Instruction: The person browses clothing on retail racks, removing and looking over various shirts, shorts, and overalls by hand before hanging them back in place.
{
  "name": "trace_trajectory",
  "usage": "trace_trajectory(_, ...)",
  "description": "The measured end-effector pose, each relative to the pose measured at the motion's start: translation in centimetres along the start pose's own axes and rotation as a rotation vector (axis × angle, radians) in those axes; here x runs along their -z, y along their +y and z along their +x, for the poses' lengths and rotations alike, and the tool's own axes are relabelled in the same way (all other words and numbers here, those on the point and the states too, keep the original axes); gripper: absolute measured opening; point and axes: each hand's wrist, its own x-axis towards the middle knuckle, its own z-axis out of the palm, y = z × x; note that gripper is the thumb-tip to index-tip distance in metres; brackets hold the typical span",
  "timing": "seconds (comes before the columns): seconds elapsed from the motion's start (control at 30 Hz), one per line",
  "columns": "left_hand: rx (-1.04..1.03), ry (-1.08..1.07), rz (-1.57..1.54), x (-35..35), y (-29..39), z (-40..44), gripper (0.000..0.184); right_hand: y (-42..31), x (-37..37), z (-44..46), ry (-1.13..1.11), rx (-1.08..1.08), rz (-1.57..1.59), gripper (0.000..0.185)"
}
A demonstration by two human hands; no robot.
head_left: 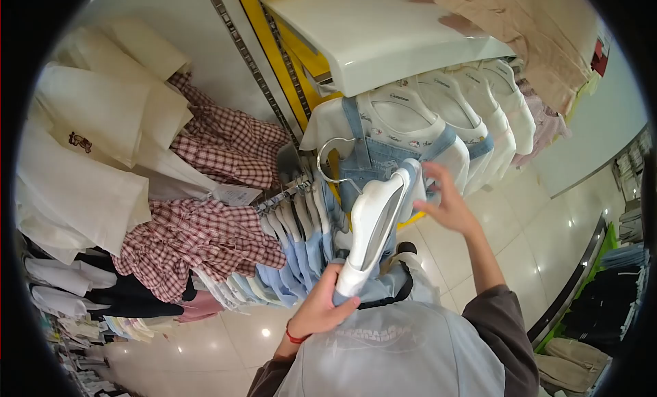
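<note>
My left hand (323,307) is closed round the lower end of a white clothes hanger (365,222), which is tilted in front of me with its metal hook pointing left. Blue and white cloth of a garment (409,185) hangs over the hanger's far end; much of this garment is hidden. My right hand (448,200) is beside that far end, its fingers apart and curved. I cannot tell whether a fingertip touches the cloth. Behind it, a white top with blue denim dungarees (373,157) hangs on the rack.
Several white tops (472,113) hang under a white shelf (383,34). To the left are cream and red checked garments (205,240) and a row of light blue clothes (294,253). Folded clothes (575,363) lie on a low display at right, across the tiled floor (506,253).
</note>
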Motion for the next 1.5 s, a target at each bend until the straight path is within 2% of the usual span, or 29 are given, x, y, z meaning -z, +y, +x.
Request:
trace_trajectory(0.1,-0.179,0.019,0.027,-1.3,0.3,0.1,0.051,-5.2,-3.1,-0.8,-0.216,-0.142,0.498,0.09)
trace_trajectory(0.2,-0.267,0.041,0.154,-2.4,1.9,2.1,0.056,-8.5,-6.5,-0.6,-0.236,-0.087,0.804,0.094)
trace_trajectory(0.3,-0.365,0.121,0.196,-4.0,2.6,4.6,0.058,-8.9,-6.0,1.7,-0.085,0.046,0.414,0.094)
trace_trajectory(0.33,-0.401,0.154,0.207,-4.3,2.8,5.5,0.059,-9.2,-5.4,2.7,-0.08,0.016,0.416,0.093)
trace_trajectory(0.43,-0.294,0.083,0.164,-4.3,3.6,8.2,0.072,-10.6,-3.7,5.1,-0.037,-0.098,0.598,0.075)
trace_trajectory(0.5,-0.374,0.141,0.218,-4.1,3.9,10.1,0.072,-10.6,-3.0,6.8,-0.032,-0.105,0.76,0.069)
trace_trajectory(0.63,-0.558,0.279,0.298,-3.7,3.2,13.5,0.071,-10.3,-1.6,10.2,0.006,-0.189,0.582,0.066)
trace_trajectory(0.7,-0.583,0.233,0.26,-3.3,2.4,14.9,0.071,-10.0,-1.6,11.2,0.056,-0.177,0.493,0.067)
trace_trajectory(0.73,-0.591,0.2,0.23,-3.2,2.0,15.4,0.071,-9.0,-1.6,11.9,0.086,-0.128,0.32,0.066)
trace_trajectory(0.87,-0.607,0.139,0.138,-3.7,-0.5,16.5,0.068,-7.6,-1.2,12.8,-0.005,-0.087,0.096,0.062)
trace_trajectory(1.07,-0.468,-0.039,-0.034,-3.0,-5.0,17.7,0.057,-5.0,-2.0,12.8,-0.073,-0.026,0.055,0.055)
trace_trajectory(1.17,-0.345,-0.068,-0.008,-2.1,-4.6,17.1,0.049,-4.4,-2.0,13.2,-0.076,-0.009,0.104,0.052)
trace_trajectory(1.2,-0.302,-0.065,0.018,-1.9,-4.2,16.7,0.038,-4.4,-1.8,13.2,-0.089,0.022,0.09,0.052)
trace_trajectory(1.3,-0.604,0.067,0.322,-1.1,-5.0,17.7,0.03,-3.9,-1.4,13.5,-0.133,0.027,0.066,0.051)
trace_trajectory(1.33,-0.658,0.16,0.317,-0.5,-5.4,18.2,0.026,-3.7,-1.2,13.6,-0.145,0.016,0.058,0.051)
trace_trajectory(1.4,-0.67,0.428,0.413,1.2,-5.8,19.2,0.027,-3.8,-1.1,13.5,-0.149,0.007,0.041,0.052)
trace_trajectory(1.47,-0.619,0.652,0.362,3.3,-6.5,20.4,0.035,-3.2,-1.0,13.1,-0.111,0.024,0.073,0.054)
trace_trajectory(1.5,-0.636,0.709,0.416,5.0,-6.7,21.3,0.045,-2.4,-1.1,12.8,-0.072,0.047,0.113,0.056)
